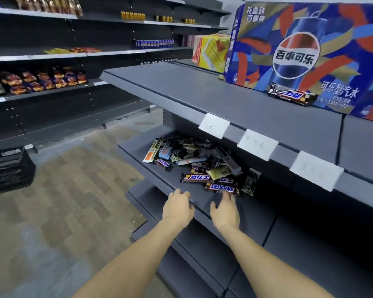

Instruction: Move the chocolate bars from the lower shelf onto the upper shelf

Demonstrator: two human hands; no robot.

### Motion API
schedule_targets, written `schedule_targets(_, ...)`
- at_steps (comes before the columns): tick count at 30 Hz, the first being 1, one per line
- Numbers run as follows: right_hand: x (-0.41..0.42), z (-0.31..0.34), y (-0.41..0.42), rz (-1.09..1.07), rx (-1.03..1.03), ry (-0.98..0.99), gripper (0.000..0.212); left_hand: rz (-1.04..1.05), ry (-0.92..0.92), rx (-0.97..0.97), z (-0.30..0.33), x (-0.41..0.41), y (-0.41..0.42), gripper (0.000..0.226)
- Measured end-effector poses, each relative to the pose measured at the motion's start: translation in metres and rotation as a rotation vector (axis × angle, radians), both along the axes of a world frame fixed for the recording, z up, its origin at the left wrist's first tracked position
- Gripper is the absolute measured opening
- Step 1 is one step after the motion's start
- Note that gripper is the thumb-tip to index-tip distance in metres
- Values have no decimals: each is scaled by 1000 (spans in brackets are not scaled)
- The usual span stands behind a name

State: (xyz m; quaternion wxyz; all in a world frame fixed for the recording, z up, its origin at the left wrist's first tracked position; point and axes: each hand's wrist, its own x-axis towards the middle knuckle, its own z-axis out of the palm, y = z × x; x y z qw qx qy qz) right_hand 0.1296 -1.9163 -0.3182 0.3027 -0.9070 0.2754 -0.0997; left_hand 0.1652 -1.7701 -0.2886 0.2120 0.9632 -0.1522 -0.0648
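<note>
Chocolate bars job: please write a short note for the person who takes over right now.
Left hand: fingers rest on the lower shelf front edge, holding nothing.
Right hand: open, reaching toward the Snickers bar nearest the edge, not yet gripping.
Done: one bar lies on the upper shelf, against the Pepsi box.
Left: the whole pile on the lower shelf.

Pile of chocolate bars [199,162] runs back under the upper shelf [235,108], so its far side is hidden. Writing on the white shelf tags [257,144] is too faint to read. Pepsi carton [306,54] gets cut off at the right edge.
</note>
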Motion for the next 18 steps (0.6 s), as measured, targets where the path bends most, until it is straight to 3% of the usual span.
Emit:
schedule_targets(4,40,-1,8,-242,44,-33,52,-116,-29,-38,-9,53,-5,32)
schedule_targets(8,61,-4,12,-415,42,-8,56,-222,-64,-43,-16,90,-8,44)
schedule_targets(13,66,-7,10,-371,-23,72,56,-314,-83,-12,-24,116,-14,57)
schedule_targets(18,54,-16,6,-307,-80,24,48,-330,-96,-3,-22,127,-18,53)
